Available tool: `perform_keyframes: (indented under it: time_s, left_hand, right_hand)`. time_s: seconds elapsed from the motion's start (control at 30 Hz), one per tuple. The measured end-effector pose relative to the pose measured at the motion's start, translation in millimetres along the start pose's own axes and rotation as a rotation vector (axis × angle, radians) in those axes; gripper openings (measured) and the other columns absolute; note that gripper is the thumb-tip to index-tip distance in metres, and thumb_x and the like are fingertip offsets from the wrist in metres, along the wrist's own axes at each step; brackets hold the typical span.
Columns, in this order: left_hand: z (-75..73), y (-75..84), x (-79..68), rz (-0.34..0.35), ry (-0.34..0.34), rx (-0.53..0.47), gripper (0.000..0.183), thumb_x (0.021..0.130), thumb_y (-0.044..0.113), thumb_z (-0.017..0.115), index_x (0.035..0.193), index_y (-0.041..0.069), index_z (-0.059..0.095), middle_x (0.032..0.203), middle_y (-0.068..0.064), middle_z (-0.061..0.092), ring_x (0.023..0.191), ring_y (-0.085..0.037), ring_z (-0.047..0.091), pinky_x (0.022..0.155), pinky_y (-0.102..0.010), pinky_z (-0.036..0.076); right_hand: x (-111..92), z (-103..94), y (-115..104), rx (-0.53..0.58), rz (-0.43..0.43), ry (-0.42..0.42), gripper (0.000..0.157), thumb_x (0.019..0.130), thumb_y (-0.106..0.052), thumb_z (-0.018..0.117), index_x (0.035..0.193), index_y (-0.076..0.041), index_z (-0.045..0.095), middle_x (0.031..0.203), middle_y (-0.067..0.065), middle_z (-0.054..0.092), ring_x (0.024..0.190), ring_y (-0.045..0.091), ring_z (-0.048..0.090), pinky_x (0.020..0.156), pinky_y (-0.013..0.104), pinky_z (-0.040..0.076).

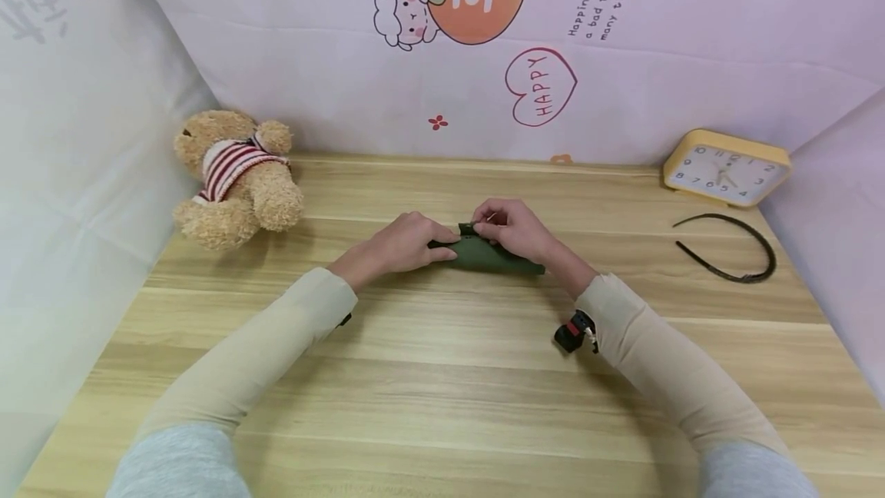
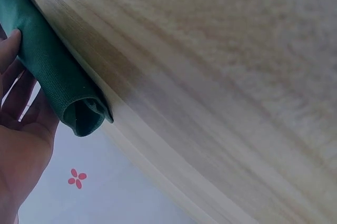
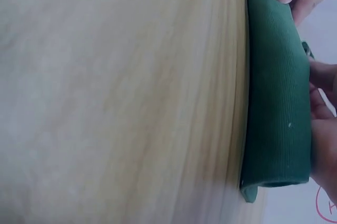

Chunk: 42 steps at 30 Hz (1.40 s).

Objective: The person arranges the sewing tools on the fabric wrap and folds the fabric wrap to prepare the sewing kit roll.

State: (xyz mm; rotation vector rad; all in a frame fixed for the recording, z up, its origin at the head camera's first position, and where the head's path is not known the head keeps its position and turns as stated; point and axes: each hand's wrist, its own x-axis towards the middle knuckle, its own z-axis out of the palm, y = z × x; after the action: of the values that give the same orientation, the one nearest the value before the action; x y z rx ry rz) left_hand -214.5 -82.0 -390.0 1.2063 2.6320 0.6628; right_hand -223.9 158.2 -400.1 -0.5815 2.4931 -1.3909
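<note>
A dark green rolled-up piece of ribbed material [image 1: 491, 258] lies crosswise on the wooden table, with a short strap or tab [image 1: 467, 229] standing up along its far side. My left hand [image 1: 411, 243] grips the roll's left part, thumb on the near face and fingers behind. At the tab, my right hand [image 1: 518, 230] pinches with thumb and fingertips. The left wrist view shows the roll [image 2: 58, 69] with a hollow, curled end. In the right wrist view, the roll [image 3: 279, 87] hides part of the right fingers, and what exactly they pinch is partly covered.
A teddy bear [image 1: 238, 183] in a striped shirt lies at the back left. At the back right stands a yellow alarm clock [image 1: 726, 167], with a black headband [image 1: 764, 248] in front of it. White printed cloth [image 1: 622, 98] rises behind the table [image 1: 415, 406].
</note>
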Motion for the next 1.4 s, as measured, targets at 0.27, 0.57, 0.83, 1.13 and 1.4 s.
perform_keyframes:
  time_s: [0.27,0.57,0.83,1.13,1.4]
  left_hand:
    - [2.2,-1.2,0.3,-0.001,0.007,-0.001,0.033,0.100,0.028,0.068,0.127,0.009,0.073,0.125,-0.008,0.070,0.116,-0.022,0.066,0.096,-0.036,0.053]
    - [3.2,-2.4,-0.3,0.003,0.027,0.022,0.036,0.100,0.031,0.068,0.128,0.009,0.072,0.124,-0.007,0.071,0.110,-0.017,0.069,0.092,-0.034,0.054]
    - [5.5,-3.6,-2.7,0.003,0.060,-0.034,0.039,0.098,0.030,0.070,0.131,0.009,0.064,0.120,-0.007,0.073,0.107,-0.016,0.069,0.091,-0.033,0.054]
    - [4.7,-3.8,-1.9,0.019,0.026,-0.001,0.046,0.101,0.031,0.067,0.143,0.014,0.060,0.136,-0.006,0.064,0.107,-0.012,0.067,0.091,-0.032,0.054]
    - [3.2,-1.9,1.2,-0.009,0.019,-0.006,0.044,0.100,0.032,0.068,0.140,0.013,0.063,0.133,-0.005,0.065,0.107,-0.013,0.068,0.087,-0.029,0.053]
  right_hand:
    - [0.6,-3.1,6.5,0.031,-0.077,-0.056,0.008,0.099,-0.007,0.066,0.103,-0.002,0.072,0.094,0.011,0.068,0.078,0.023,0.060,0.068,0.029,0.052]
    - [-2.3,-5.3,3.2,-0.060,-0.153,-0.077,0.006,0.097,-0.002,0.067,0.100,-0.003,0.072,0.102,0.011,0.070,0.090,0.025,0.067,0.076,0.037,0.052]
    - [-0.2,-6.6,7.2,-0.057,-0.154,-0.110,0.007,0.098,-0.003,0.067,0.101,-0.003,0.073,0.103,0.012,0.071,0.090,0.026,0.067,0.078,0.039,0.051]
    - [-4.4,-7.1,6.1,-0.084,-0.121,-0.119,0.011,0.095,-0.011,0.073,0.105,-0.006,0.073,0.096,0.008,0.070,0.084,0.023,0.064,0.074,0.035,0.051]
    - [-8.0,-7.1,4.1,-0.107,-0.115,-0.125,0.026,0.090,-0.018,0.080,0.114,-0.009,0.073,0.091,0.006,0.069,0.080,0.022,0.062,0.073,0.035,0.051]
